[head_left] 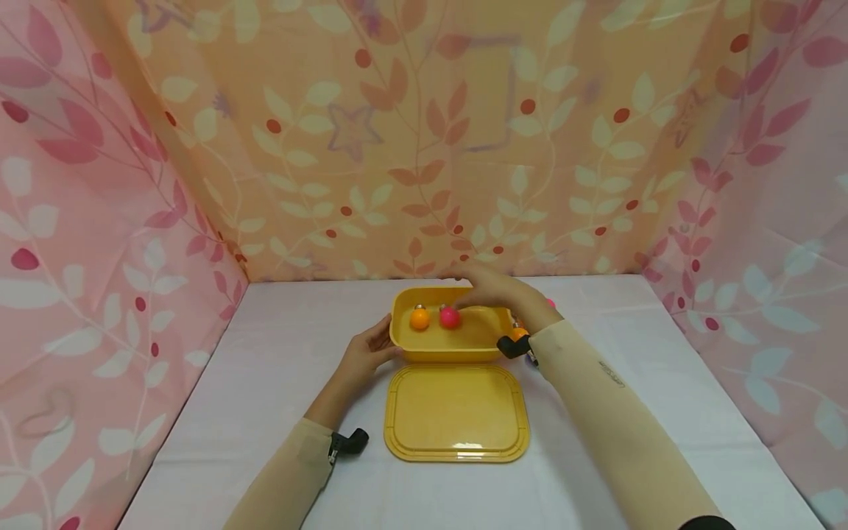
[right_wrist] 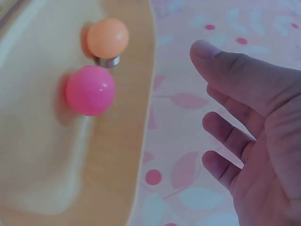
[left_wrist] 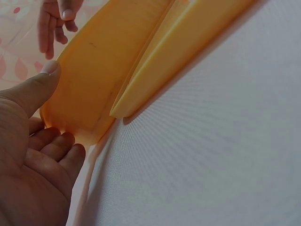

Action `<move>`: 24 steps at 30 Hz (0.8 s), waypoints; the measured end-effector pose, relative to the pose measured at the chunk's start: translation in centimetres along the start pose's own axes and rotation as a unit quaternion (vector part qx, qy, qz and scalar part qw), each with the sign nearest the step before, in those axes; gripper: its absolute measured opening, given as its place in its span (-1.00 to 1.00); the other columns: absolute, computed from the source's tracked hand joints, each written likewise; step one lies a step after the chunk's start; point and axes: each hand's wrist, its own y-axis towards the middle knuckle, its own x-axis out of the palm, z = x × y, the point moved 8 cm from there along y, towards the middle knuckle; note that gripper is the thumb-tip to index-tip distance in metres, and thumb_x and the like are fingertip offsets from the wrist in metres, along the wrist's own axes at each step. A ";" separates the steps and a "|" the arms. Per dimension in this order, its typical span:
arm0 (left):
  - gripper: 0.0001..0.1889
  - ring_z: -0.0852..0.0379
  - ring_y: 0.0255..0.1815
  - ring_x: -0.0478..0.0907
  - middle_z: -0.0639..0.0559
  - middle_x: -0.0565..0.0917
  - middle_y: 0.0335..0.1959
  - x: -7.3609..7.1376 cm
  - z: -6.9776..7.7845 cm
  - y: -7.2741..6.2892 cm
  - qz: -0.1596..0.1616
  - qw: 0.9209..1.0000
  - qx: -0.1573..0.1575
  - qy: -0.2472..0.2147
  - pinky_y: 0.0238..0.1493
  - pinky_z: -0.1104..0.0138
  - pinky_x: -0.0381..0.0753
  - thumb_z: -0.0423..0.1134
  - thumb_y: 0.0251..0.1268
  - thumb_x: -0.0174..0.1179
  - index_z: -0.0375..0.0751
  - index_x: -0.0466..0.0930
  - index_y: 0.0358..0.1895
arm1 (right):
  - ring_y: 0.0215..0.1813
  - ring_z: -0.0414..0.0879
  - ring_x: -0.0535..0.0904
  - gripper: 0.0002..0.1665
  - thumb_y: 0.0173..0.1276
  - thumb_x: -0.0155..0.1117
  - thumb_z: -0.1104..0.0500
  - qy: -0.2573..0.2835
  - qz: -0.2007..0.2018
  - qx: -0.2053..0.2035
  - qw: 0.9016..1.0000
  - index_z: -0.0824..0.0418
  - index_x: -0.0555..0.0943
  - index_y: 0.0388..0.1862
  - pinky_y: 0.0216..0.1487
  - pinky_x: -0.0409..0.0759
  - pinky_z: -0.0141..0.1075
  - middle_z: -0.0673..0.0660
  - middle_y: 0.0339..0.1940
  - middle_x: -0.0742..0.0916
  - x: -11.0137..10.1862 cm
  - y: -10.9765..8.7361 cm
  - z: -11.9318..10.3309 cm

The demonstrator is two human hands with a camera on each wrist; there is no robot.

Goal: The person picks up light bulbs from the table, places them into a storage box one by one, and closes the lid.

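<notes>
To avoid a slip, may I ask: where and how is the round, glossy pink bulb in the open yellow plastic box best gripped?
Probably pinch the pink bulb across its widest part, from above right: it is ball-shaped, the yellow box walls it in, and a round orange bulb sits to its left.

A leafy orange curtain backs the white table, with pink leafy curtains either side.

Over yellow box: reachable, barring right hand
Box's left: blocked by left hand
Box's right: crowded by bulbs
Box's front: passable above flat lid
</notes>
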 end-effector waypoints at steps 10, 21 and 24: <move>-0.13 0.07 0.57 0.29 0.09 0.24 0.62 0.0 -0.1 -0.2 0.004 1.000 -0.014 0.020 0.38 0.43 0.44 -0.19 0.31 0.42 0.03 0.16 0.63 | 0.65 0.11 0.15 -0.24 0.31 0.53 0.00 0.008 0.068 -0.012 0.998 -0.01 0.51 0.47 0.63 0.09 0.24 -0.02 0.49 0.53 -1.3 -2.8 -1.7; -0.10 0.10 0.57 0.30 0.11 0.24 0.62 0.0 0.0 -0.3 0.004 1.000 -0.016 0.020 0.35 0.48 0.45 -0.17 0.29 0.43 0.03 0.14 0.64 | 0.65 0.13 0.14 -0.22 0.35 0.48 -0.03 0.032 0.120 -0.039 0.991 -0.05 0.45 0.53 0.62 0.06 0.29 0.04 0.58 0.44 -1.4 -5.8 -2.6; -0.10 0.11 0.56 0.30 0.11 0.23 0.62 0.0 -0.1 -0.2 0.004 1.000 -0.016 0.021 0.35 0.47 0.45 -0.16 0.28 0.43 0.03 0.14 0.64 | 0.62 0.14 0.21 -0.23 0.35 0.48 -0.03 0.032 0.140 -0.051 0.988 0.01 0.47 0.51 0.61 0.14 0.25 0.04 0.57 0.45 -1.5 -6.8 -2.7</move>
